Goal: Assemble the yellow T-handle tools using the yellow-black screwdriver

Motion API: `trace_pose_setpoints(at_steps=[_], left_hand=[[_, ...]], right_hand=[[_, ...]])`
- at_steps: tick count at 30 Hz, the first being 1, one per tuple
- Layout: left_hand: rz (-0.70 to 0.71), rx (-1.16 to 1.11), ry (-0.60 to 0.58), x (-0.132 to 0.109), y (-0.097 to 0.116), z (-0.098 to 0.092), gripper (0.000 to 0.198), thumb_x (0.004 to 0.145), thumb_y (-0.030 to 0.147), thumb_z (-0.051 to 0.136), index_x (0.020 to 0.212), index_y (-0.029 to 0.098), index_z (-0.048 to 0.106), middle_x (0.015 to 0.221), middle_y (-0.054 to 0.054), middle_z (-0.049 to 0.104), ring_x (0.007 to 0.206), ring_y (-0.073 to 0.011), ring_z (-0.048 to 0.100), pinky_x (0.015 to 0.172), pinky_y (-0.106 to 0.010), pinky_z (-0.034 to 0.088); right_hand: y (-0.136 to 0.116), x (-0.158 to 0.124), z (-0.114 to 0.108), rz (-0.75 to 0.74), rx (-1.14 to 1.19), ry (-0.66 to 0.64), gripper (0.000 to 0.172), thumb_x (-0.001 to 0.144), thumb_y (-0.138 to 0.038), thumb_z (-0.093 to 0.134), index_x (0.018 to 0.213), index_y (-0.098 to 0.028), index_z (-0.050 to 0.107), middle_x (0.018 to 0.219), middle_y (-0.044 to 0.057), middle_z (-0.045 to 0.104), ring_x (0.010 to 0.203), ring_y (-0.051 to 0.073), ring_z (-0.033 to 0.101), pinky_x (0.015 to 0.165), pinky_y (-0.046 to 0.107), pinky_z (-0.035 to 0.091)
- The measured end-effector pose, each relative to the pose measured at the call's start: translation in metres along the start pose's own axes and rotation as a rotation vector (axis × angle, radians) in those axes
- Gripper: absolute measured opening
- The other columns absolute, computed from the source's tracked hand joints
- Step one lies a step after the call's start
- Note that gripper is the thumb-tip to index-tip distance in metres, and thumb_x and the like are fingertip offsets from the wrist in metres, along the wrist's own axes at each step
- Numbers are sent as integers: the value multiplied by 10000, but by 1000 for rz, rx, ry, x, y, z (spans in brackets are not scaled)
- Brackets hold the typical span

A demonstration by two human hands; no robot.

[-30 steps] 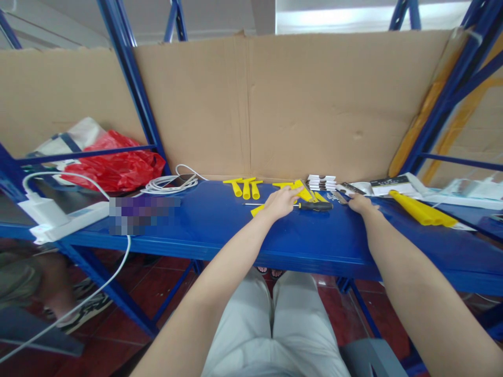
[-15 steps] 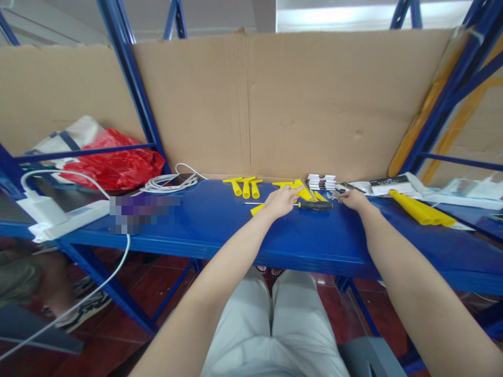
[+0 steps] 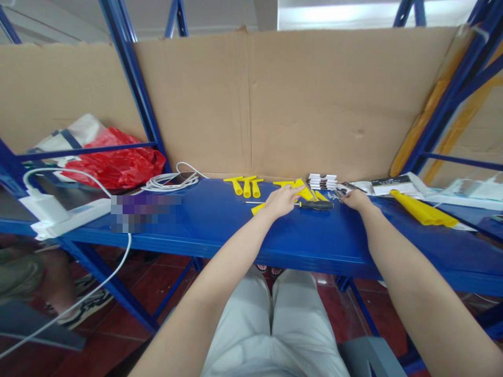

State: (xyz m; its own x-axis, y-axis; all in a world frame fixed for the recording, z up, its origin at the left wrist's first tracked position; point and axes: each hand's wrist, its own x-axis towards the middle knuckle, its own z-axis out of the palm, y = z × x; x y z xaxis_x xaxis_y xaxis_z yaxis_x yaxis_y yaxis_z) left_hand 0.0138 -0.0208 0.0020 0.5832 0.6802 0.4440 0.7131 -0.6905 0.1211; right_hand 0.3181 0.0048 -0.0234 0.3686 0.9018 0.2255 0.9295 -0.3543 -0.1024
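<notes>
- Left hand (image 3: 281, 203) set at yellow part (image 3: 306, 194); grip cannot be told.
- Right hand (image 3: 356, 200) set beside silvery bits (image 3: 333, 196); grip likewise unclear.
- Bits best pinched singly.

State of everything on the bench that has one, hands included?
Left hand: at the yellow parts, grip unclear
Right hand: fingers together near small metal parts, grip unclear
Screwdriver: lying down, shaft partly hidden by left hand
White pieces: stacked
White cable: coiled
Red bag: crumpled
White adapter: on power strip, cable attached
</notes>
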Motion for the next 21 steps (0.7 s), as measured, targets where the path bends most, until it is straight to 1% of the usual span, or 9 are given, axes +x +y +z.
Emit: trace_pose_setpoints(at_steps=[4, 7, 10, 13, 15, 18, 21], left_hand=[[7, 2, 1, 0, 0, 0, 430, 973, 274, 429, 1390, 312, 526, 1245, -57, 639, 1143, -222, 609, 962, -316, 476], [11, 5, -19, 0, -1, 2, 434, 972, 271, 432, 1395, 309, 520, 1237, -55, 640, 1133, -216, 610, 957, -309, 475], [17, 5, -24, 1, -3, 4, 431, 969, 273, 441, 1390, 306, 526, 1226, -53, 643, 1122, -211, 612, 950, -302, 474], [20, -10, -19, 2, -5, 7, 425, 965, 275, 453, 1381, 306, 537, 1215, -51, 647, 1125, -210, 611, 954, -298, 470], [18, -24, -17, 2, -6, 8, 421, 963, 275, 461, 1375, 304, 544, 1224, -48, 647, 1135, -209, 607, 962, -298, 465], [14, -39, -18, 1, -6, 8, 415, 961, 270, 471, 1366, 304, 553, 1248, -44, 642, 1149, -208, 601, 968, -295, 461], [12, -44, -23, 0, -5, 7, 405, 958, 260, 479, 1350, 310, 567, 1266, -42, 635, 1152, -202, 602, 968, -287, 462]], right_hand=[[0, 0, 0, 32, 17, -23, 257, 819, -343, 576, 899, -194, 770, 930, 110, 729, 963, 256, 671, 820, 317, 504], [1, 0, 1, 65, 27, -27, 310, 842, -398, 548, 948, -202, 764, 966, 115, 723, 992, 262, 661, 826, 343, 503], [3, -1, 2, 79, 17, 20, 358, 845, -449, 536, 978, -208, 764, 1038, 136, 709, 1035, 286, 642, 841, 385, 504], [2, -2, 1, 63, 11, 68, 375, 845, -463, 533, 1013, -221, 765, 1119, 142, 688, 1079, 306, 620, 862, 412, 500], [1, -2, 0, 35, 20, 86, 371, 848, -456, 530, 1044, -239, 759, 1138, 128, 686, 1094, 307, 615, 870, 411, 499], [-3, -2, -2, -6, 39, 78, 338, 849, -375, 533, 1079, -254, 750, 1136, 101, 697, 1090, 285, 627, 880, 377, 497], [-7, 0, -1, -49, 68, 49, 305, 822, -302, 568, 1050, -239, 760, 1081, 88, 720, 1020, 252, 662, 869, 327, 500]])
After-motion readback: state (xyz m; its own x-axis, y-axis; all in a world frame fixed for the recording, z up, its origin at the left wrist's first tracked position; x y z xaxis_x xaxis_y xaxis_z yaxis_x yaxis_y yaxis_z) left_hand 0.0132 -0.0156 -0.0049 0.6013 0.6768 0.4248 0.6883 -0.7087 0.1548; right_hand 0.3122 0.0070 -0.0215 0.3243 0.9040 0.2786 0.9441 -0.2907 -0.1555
